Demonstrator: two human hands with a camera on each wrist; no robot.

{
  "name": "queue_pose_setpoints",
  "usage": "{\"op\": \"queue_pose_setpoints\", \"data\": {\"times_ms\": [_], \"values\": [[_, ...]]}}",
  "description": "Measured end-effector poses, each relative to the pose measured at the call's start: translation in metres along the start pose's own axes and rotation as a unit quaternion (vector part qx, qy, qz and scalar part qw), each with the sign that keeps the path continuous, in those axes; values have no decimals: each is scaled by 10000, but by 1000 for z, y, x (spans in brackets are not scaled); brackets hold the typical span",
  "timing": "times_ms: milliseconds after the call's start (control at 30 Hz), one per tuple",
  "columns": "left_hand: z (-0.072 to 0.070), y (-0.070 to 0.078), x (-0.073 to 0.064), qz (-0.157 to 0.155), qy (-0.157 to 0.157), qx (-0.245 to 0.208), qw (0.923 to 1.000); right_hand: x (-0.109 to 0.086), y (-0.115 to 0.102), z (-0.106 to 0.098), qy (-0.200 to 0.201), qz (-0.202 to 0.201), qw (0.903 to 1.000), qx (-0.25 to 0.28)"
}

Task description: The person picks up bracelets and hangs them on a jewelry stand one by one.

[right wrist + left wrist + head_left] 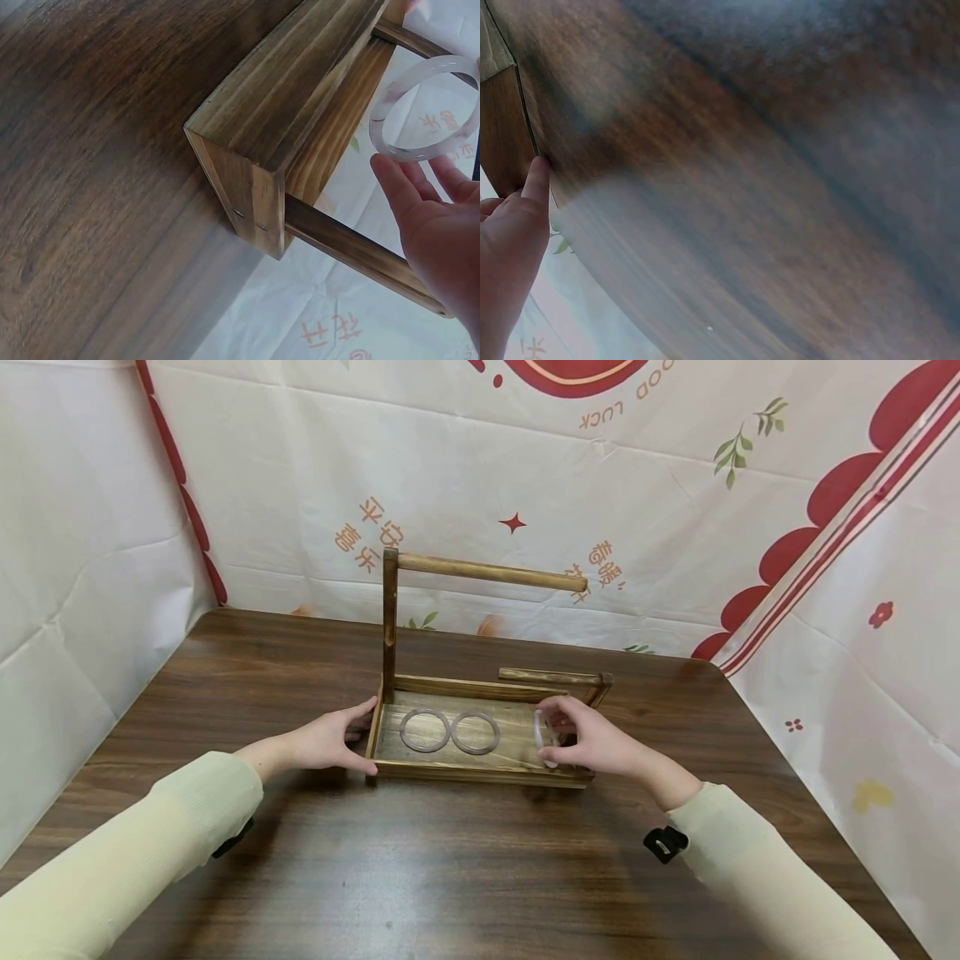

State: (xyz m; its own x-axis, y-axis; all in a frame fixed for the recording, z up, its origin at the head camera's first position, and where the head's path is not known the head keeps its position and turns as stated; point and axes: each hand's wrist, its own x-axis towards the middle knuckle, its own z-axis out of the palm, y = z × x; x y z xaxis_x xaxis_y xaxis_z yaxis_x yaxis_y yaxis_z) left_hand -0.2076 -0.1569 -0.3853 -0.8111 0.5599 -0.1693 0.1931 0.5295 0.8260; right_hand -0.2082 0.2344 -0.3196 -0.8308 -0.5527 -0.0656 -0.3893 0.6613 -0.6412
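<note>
A shallow wooden box (pixel 480 773) with a raised rim stands on the table. Two pale bangles (pixel 425 752) lie flat side by side inside it, left of its middle. Over the box's right end, my right hand (pixel 600 743) pinches a third, whitish translucent bangle (pixel 401 82) between thumb and fingers, tilted up on edge. My left hand (pixel 330 742) holds the box's left end, thumb at the front corner and fingers along the side. In the left wrist view, part of the left hand (pixel 514 240) shows against the box's edge.
A tall wooden post with a long bar (pixel 487 571) rises from the box's left end; a lower bar (pixel 551 677) reaches inward at the right. The brown table (pixel 450 868) extends around the box. A printed white cloth (pixel 465 468) hangs behind and beside it.
</note>
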Motion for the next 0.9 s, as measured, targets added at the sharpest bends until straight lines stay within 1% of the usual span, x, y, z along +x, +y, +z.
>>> {"op": "queue_pose_setpoints", "data": {"times_ms": [233,433,900], "values": [[0,1,-1,-6,-70,-71,10000,-4,-1,-4,-19,-98,9997,227],[0,1,-1,-50,-94,-102,9999,-7,-1,-7,2,-144,9998,162],[0,-2,0,-39,-94,-129,9999,-13,-7,-18,143,-213,9994,241]]}}
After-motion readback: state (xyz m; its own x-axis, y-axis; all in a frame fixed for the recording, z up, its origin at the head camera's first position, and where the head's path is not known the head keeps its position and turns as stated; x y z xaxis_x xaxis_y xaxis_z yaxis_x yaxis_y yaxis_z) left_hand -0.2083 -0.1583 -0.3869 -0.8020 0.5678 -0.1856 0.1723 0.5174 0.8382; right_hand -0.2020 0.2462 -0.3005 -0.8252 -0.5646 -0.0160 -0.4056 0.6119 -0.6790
